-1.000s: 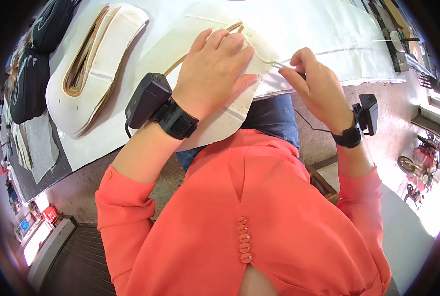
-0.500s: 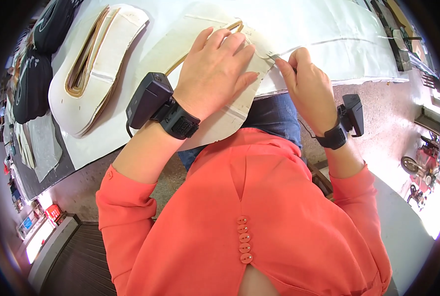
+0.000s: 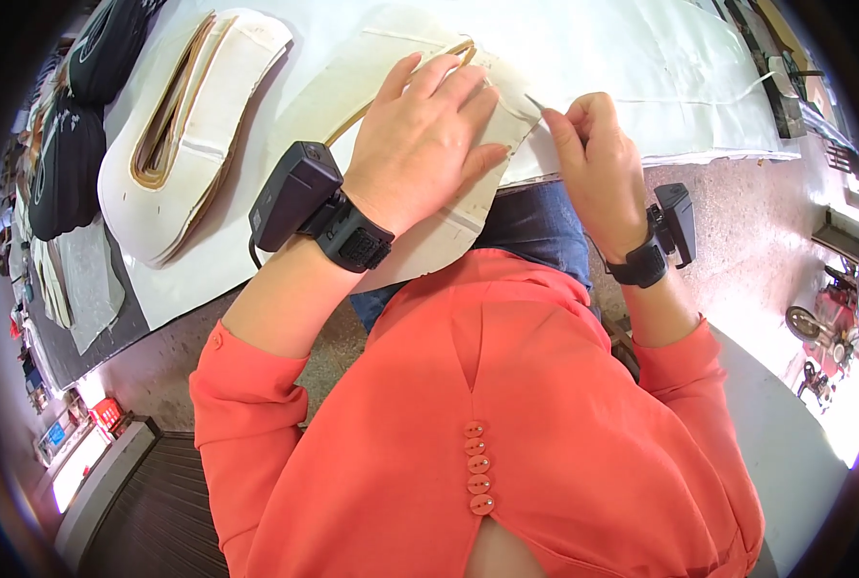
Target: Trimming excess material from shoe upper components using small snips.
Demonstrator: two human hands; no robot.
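Note:
My left hand (image 3: pixel 427 144) lies flat with fingers spread on a cream, curved flat piece (image 3: pixel 429 249) that has a long brown-edged slot; its palm hides part of the slot. Beyond the piece's right edge, my right hand (image 3: pixel 598 154) pinches a slim, pointed metal tool (image 3: pixel 534 100). Only the thin grey tip shows, pointing up and left over the piece's right corner; the rest is inside my fingers, so its exact kind is hidden. White sheet material (image 3: pixel 641 58) lies under and beside the piece.
A stack of similar cream curved pieces (image 3: pixel 174 207) with a slot lies to the left. Black fabric bundles (image 3: pixel 63 178) and a clear plastic sheet (image 3: pixel 92 289) sit at the table's left side. A dark bar (image 3: pixel 757 63) stands at the far right end.
The tool's tip has lifted slightly and turned more steeply near the piece's right corner. My right hand has shifted a little; my left hand stays nearly in place.

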